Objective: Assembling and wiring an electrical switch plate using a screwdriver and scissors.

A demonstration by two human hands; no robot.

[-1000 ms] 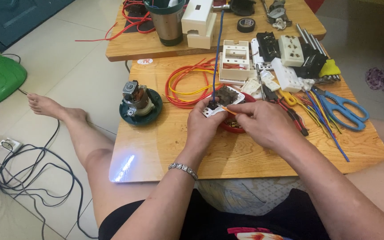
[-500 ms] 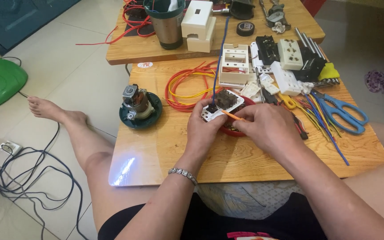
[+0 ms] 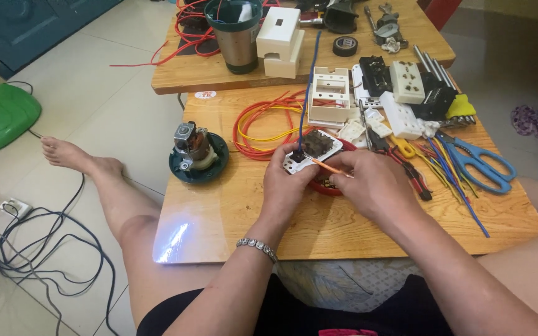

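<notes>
over the worktop [image 3: 231,224] middle, left hand [image 3: 291,183] grips a white socket module [image 3: 314,150], back side up, above a red dish [image 3: 326,184]. right hand [image 3: 368,183] pinches an orange wire [image 3: 324,167] at its terminals. blue wire [image 3: 306,93] looks seated; orange one not yet. round red-white sticker [image 3: 205,95] on far worktop edge.

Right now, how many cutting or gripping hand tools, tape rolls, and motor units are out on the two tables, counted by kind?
Blue-handled scissors: 1
Yellow-handled pliers: 1
Red-handled pliers: 1
Black tape roll: 1
Small motor on a green base: 1
Total: 5
</notes>
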